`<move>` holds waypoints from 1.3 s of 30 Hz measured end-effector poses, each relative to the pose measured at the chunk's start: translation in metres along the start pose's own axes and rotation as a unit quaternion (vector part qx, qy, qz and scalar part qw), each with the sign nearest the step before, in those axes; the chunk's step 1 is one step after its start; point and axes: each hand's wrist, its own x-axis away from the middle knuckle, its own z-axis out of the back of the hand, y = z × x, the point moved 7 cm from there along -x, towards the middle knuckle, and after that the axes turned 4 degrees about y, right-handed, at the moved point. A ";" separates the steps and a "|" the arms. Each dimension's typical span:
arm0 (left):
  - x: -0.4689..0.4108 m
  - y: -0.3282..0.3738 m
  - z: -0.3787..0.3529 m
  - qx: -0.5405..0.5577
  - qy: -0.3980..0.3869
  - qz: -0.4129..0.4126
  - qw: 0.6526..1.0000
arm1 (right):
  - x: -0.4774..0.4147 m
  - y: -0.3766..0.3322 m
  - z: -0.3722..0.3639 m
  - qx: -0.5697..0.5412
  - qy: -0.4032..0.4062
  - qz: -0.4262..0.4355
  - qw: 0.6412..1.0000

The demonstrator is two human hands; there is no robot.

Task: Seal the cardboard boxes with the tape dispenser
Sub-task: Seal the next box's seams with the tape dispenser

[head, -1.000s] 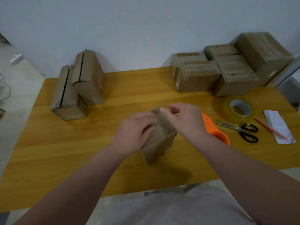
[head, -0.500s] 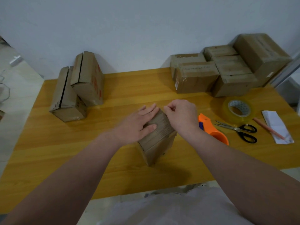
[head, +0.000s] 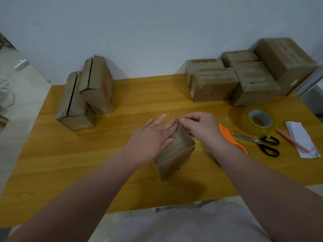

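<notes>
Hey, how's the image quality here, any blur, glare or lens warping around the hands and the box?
Head view: dim, even light. A soft shadow lies on the table beside the small box. The left hand, flat on it, and the right hand, pinching its top edge, look slightly soft. Wide-lens stretching grows toward the frame's corners, and there is a faint sheen on the tape roll.
</notes>
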 end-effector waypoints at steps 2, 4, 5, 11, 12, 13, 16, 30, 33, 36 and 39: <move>-0.002 0.001 -0.001 0.030 0.022 -0.009 0.999 | 0.002 0.008 -0.001 -0.078 -0.035 -0.064 0.994; -0.002 0.002 0.005 0.074 0.064 -0.024 0.995 | 0.005 0.011 -0.002 -0.145 -0.068 -0.114 0.981; -0.001 0.006 0.011 0.070 0.097 -0.041 0.992 | 0.006 0.011 -0.002 -0.166 -0.084 -0.126 0.974; 0.021 0.001 0.016 0.128 0.155 -0.043 0.979 | 0.010 0.017 0.007 -0.050 -0.129 -0.058 0.989; 0.025 -0.003 0.013 0.141 0.141 -0.041 0.979 | 0.011 0.019 0.007 -0.004 -0.143 -0.034 0.989; 0.030 -0.005 0.009 0.137 0.129 -0.048 0.981 | 0.012 0.021 0.007 0.041 -0.160 -0.008 0.986; 0.041 -0.003 0.001 0.092 0.128 -0.075 0.985 | 0.016 0.022 0.001 0.113 -0.207 0.069 0.969; 0.046 -0.007 -0.003 0.129 0.209 -0.068 0.967 | 0.034 0.006 -0.033 0.465 -0.250 0.293 0.797; 0.046 -0.006 -0.005 0.134 0.221 -0.070 0.963 | 0.037 0.004 -0.034 0.536 -0.246 0.333 0.736; 0.046 -0.006 -0.005 0.131 0.235 -0.075 0.960 | 0.049 0.003 -0.041 0.556 -0.267 0.360 0.700; 0.047 -0.006 -0.005 0.125 0.233 -0.070 0.962 | 0.039 -0.006 -0.031 0.518 -0.254 0.319 0.752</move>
